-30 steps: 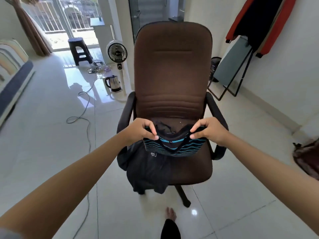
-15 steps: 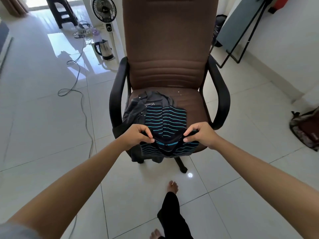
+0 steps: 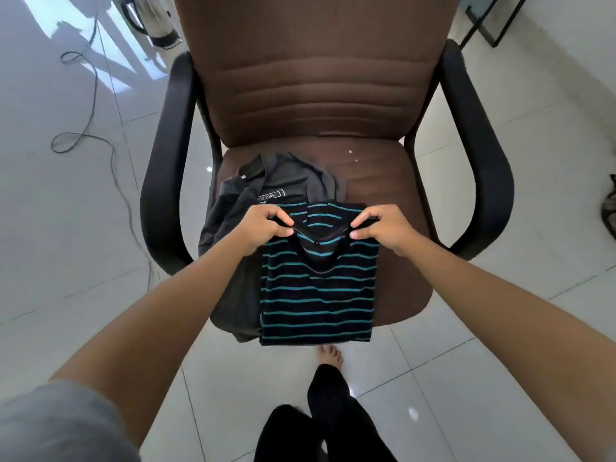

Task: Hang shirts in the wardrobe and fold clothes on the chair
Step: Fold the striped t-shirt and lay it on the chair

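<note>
Shirt: the black knit shirt with teal stripes [image 3: 318, 295] lies on the near seat of the brown fabric office chair [image 3: 316, 81], overlapping a grey shirt [image 3: 266, 185].
Hands: your left hand [image 3: 263, 228] and right hand [image 3: 383, 230] each pinch its collar.
Fold: keep both collar corners level and lay them square.

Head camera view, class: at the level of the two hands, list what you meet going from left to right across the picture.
Floor cable → chair's left armrest → grey shirt → left hand → striped shirt's collar → right hand → chair's right armrest.

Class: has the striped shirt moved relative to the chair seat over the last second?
Yes. The striped shirt went from bunched above the seat to lying flat on its front.
</note>
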{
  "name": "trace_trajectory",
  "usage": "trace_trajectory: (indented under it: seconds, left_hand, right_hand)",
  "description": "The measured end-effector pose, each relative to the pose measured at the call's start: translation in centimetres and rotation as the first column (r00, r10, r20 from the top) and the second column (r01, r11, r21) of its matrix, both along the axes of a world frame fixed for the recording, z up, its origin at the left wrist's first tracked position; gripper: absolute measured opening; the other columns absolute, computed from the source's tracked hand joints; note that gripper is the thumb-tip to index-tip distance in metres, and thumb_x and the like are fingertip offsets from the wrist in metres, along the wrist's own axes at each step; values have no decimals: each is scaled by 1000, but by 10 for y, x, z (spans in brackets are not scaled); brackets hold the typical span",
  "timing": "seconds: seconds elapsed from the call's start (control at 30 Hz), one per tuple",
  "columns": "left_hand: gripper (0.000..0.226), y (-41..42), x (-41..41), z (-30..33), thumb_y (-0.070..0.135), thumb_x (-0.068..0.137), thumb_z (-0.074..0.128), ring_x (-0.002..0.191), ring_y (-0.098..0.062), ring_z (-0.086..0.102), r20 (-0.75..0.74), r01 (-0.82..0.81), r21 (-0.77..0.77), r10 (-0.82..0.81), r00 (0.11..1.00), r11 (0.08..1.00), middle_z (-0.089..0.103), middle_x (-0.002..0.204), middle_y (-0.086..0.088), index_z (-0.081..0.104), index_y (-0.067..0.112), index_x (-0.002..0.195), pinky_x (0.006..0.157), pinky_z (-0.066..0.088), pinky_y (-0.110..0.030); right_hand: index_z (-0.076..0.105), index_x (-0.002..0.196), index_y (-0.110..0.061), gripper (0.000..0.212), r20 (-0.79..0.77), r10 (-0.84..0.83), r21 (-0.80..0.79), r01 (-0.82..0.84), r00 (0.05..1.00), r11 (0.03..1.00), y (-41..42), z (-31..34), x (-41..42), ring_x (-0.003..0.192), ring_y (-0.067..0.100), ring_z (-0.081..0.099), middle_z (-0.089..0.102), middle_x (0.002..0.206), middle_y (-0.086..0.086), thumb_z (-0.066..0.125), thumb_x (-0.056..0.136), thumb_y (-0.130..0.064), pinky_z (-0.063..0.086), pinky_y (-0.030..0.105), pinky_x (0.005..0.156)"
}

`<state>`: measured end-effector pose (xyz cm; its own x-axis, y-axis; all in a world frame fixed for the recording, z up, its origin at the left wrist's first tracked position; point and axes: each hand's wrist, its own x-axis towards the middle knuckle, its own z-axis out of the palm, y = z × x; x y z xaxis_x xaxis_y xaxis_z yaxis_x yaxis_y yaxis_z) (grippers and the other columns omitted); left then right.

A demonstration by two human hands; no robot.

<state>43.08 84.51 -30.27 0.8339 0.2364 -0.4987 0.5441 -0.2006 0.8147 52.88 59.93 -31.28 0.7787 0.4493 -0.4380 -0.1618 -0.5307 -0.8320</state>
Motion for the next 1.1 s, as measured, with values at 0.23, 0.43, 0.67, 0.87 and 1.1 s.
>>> trace_trajectory:
  seconds: [0.23,0.43,0.67,0.87,1.1]
  left_hand:
    - [26,30,48,-73,-10,70,73,82,-12,58,-109,-87,-5,86,990,996,61,82,0,65,15,73,74,49,-17]
    - [24,45,71,-103,-7,68,77,85,-16,61,-89,-120,-11,119,989,993,64,88,-6,68,12,78,74,52,-18]
    - [48,50,78,-116,9,69,82,105,-9,56,14,119,279,-128,992,953,63,114,-2,66,9,114,96,42,-20]
    - [66,40,50,-109,4,74,77,93,-15,64,-40,-236,19,236,971,972,65,105,-8,46,13,132,82,53,-25]
    - [58,16,-5,-97,-5,83,64,98,-18,66,-80,-218,-112,210,974,969,62,109,-7,44,29,126,79,57,-27]
  right_hand:
    - [72,87,-5,19,-50,-5,-78,1,999,997,19,-61,55,79,0,57,65,82,-6,79,70,2,45,16,78]
    - [72,91,-8,22,-67,-70,-70,65,995,995,27,-87,80,83,3,59,66,87,-4,79,71,0,46,6,74]
    - [62,80,-16,28,-54,-183,-90,178,982,980,27,-108,81,99,17,60,64,94,-1,83,68,-4,50,23,87]
    - [49,124,-18,52,-136,-371,-88,362,919,928,16,-95,53,95,15,62,60,105,2,77,79,-18,54,24,75]
    - [34,136,-28,60,-165,-398,-148,376,903,915,-4,-96,-5,93,18,65,64,102,10,68,88,-20,54,35,90]
